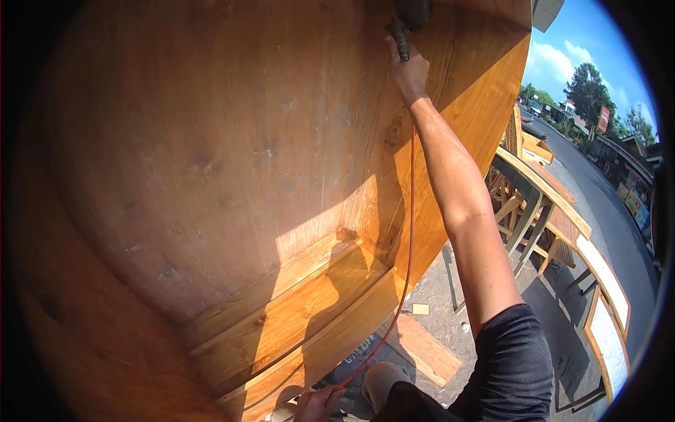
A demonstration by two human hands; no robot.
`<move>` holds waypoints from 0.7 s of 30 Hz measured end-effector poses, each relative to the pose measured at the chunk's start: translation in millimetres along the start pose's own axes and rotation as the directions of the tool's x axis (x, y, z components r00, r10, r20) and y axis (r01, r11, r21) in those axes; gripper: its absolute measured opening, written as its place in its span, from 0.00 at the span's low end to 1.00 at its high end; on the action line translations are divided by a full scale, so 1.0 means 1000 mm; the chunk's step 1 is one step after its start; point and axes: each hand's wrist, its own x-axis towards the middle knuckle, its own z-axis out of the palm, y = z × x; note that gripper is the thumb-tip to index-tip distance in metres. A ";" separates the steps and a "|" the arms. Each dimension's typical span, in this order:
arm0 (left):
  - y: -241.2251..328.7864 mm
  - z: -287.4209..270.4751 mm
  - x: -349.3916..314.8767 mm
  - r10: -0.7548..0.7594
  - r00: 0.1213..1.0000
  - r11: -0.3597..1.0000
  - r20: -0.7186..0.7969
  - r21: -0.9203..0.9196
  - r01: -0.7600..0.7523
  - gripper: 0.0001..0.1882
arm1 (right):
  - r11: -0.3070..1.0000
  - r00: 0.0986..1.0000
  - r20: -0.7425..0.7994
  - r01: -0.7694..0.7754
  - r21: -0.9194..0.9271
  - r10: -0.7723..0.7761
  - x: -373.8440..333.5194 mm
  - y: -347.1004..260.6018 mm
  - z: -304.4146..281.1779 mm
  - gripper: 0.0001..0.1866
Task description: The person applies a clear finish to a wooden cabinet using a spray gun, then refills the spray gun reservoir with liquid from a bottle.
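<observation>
High up near the top edge, my right hand [410, 70] is closed round the handle of a spray gun [399, 39]. A dark, rounded cup [415, 13] shows beside the gun, partly cut off by the picture's edge. From the right hand a thin red hose [411, 204] hangs down in a curve. At the bottom edge my left hand [318, 404] is closed on the hose's lower part. Both hands are at a large wooden cabinet [232, 141] with an orange-brown inside. The gun is close to its right inner side wall; I cannot tell whether any spray comes out.
Ledge-like boards [309, 302] run along the cabinet's bottom, with my shadow on them. A loose plank [425, 348] lies on the ground to the right. Beyond stand wooden frames [541, 190] and white-topped panels [608, 337] on supports, beside a road [598, 176].
</observation>
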 end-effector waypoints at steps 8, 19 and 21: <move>-0.027 0.009 -0.020 0.003 0.999 1.000 -0.036 -0.003 -0.003 0.13 | 0.990 0.980 0.168 -0.092 -0.105 0.109 -0.015 0.003 -0.014 0.33; -0.015 -0.035 -0.067 -0.007 0.987 0.992 -0.160 0.123 0.027 0.11 | 0.938 0.865 0.367 -0.291 -0.189 0.343 -0.163 0.031 -0.027 0.32; -0.021 -0.035 -0.075 -0.027 0.984 0.990 -0.173 0.131 0.050 0.12 | 0.933 0.858 0.378 -0.274 -0.233 0.346 -0.194 0.046 -0.027 0.32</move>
